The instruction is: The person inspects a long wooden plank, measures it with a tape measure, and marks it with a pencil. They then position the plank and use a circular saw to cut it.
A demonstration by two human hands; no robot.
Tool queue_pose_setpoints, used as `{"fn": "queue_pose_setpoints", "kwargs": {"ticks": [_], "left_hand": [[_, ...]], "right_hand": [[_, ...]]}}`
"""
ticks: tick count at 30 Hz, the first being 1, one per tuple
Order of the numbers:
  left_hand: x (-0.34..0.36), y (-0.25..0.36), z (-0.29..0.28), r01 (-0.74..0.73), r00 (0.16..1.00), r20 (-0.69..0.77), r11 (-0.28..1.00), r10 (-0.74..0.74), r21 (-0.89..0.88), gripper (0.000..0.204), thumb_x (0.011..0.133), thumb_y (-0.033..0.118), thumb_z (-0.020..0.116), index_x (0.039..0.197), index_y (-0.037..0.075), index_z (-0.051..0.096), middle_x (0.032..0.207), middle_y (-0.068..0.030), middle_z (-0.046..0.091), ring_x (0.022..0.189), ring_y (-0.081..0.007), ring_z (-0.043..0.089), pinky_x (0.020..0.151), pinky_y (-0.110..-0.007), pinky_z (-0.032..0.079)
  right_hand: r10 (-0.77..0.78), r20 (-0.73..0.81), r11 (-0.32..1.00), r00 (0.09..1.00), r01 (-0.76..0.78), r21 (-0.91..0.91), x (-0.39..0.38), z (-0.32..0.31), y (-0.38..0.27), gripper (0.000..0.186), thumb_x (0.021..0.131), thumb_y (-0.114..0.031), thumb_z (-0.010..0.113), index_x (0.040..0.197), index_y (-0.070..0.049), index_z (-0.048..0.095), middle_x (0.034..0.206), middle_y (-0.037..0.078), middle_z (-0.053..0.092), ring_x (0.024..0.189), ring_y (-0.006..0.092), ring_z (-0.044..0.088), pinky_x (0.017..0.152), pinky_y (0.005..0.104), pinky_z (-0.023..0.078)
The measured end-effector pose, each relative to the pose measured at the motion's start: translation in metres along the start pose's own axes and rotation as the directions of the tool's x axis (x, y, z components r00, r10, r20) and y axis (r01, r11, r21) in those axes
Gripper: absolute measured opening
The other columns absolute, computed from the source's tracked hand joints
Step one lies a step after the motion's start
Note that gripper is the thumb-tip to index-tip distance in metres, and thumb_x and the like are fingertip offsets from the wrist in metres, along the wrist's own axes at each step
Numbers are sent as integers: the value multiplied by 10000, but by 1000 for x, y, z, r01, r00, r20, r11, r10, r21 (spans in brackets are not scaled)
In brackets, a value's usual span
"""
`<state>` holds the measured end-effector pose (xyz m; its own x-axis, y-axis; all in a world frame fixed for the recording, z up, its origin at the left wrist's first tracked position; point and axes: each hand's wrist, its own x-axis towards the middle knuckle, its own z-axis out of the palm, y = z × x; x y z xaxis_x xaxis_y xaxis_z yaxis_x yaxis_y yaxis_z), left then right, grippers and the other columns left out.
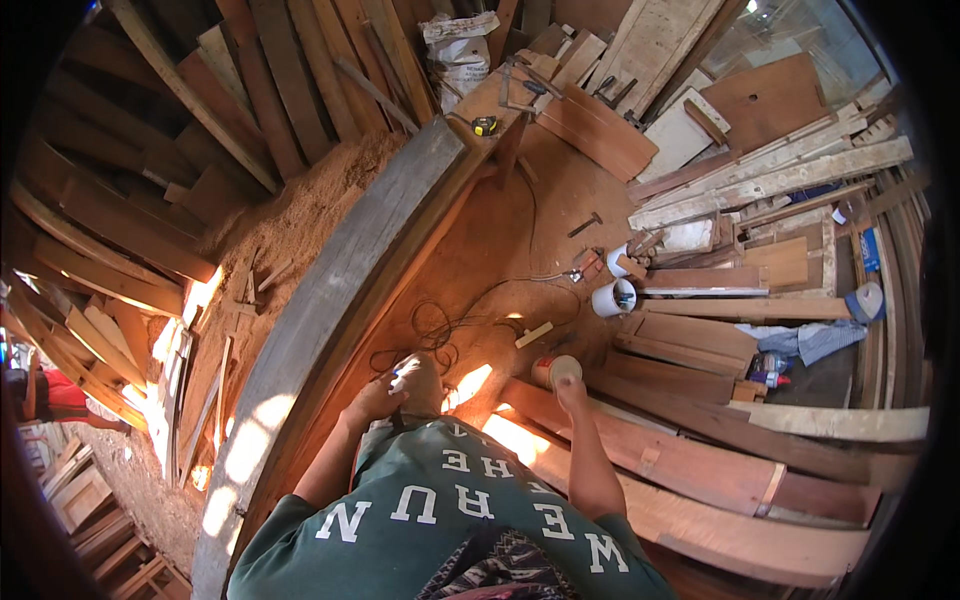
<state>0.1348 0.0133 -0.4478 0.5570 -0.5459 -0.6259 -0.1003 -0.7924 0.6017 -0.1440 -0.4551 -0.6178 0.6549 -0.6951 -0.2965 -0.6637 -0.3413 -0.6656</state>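
Currently, the right hand (569,392) grasps a round container (546,372) with a pale end and a red-marked side; the container is located at the fingers, just ahead and to the left of the palm, above the floor. The left hand (376,400) is positioned beside the person's bent leg (418,380), fingers curled; whether it grips a small object or is unloaded cannot be determined from this view.

Relative to the left hand, the long grey tabletop (335,270) runs along the left side and extends well ahead. A yellow-and-black tape measure (485,126) lies far ahead of the same hand, near the far end of the tabletop. A dark cable (430,325) lies in loops on the floor, just ahead of the left hand.

Relative to the right hand, a short wood block (534,335) lies ahead and slightly to the left, on the floor. A white bucket (613,298) stands ahead and to the right, with items inside. A hammer (585,224) lies farther ahead, beyond the bucket. Stacked planks (690,450) extend to the right of the hand. A striped cloth (810,342) rests well to the right.
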Motion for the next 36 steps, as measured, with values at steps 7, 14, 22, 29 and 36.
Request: {"fn": "queue_pose_setpoints", "kwargs": {"ticks": [7,14,22,29,36], "left_hand": [[103,49,-57,-2,1000,-1,986,2,-169,691,936,428,700,1470,25,529,1248,-282,699,1208,-427,661,1029,-471,509],[192,162,-178,120,991,68,992,-117,-44,643,949,423,700,1445,39,562,1240,-277,702,1183,-406,681,995,-465,534],[259,172,-229,257,966,89,937,-242,-237,591,975,405,690,1450,72,574,1321,-223,682,1278,-373,631,1054,-445,500],[300,191,-187,187,922,-135,723,-363,-665,643,962,395,708,1460,22,546,1318,-247,685,1270,-377,643,1058,-438,498],[345,322,-214,422,674,-232,623,-701,-658,708,943,405,720,1491,8,515,1407,-278,618,1332,-394,591,1105,-427,469]], "right_hand": [[-329,182,944,927,321,72,196,3,-293,248,985,-193,684,1160,-17,682,1028,146,739,923,230,709,843,357,557],[-285,596,901,751,422,-100,315,46,-417,351,967,-212,674,1262,-29,626,1175,222,711,1092,389,686,952,460,538],[-427,512,756,745,605,-250,462,54,-507,635,898,-214,758,1456,-87,482,1426,253,524,1299,450,521,1073,509,456],[-577,576,469,579,812,-347,586,65,-604,861,813,-213,839,1554,-152,406,1544,190,400,1416,387,401,1158,601,334],[-451,813,407,368,896,-179,654,87,-618,732,815,-235,819,1454,-131,477,1380,179,587,1334,410,520,1144,563,378]]}}
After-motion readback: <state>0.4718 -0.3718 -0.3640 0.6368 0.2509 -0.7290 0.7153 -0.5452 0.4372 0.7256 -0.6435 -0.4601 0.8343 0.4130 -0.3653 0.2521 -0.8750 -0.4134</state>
